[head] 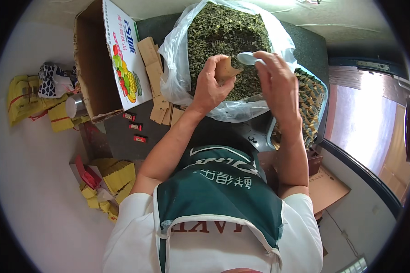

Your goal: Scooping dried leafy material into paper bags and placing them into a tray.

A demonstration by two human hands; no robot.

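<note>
In my left hand (212,87) is a small kraft paper packet (225,70), gripped by its sides with its mouth turned up to the right. Dark leaf bits show at that mouth. My right hand (278,83) pinches a pale plastic spoon (246,58), its bowl just right of the packet's mouth and apart from it. Both hands are over a large clear plastic bag (173,51), opened wide and filled with dried green leaves (225,25) that look like loose tea. My fingers hide part of the packet and the spoon's handle.
An open cardboard box (92,65) stands left, beside flat kraft paper packets (150,56). Several small red packets (140,139) lie on the dark table (119,136). At right, a light-blue basket (325,99) holds rows of filled packets. Yellow bundles (118,174) sit lower left.
</note>
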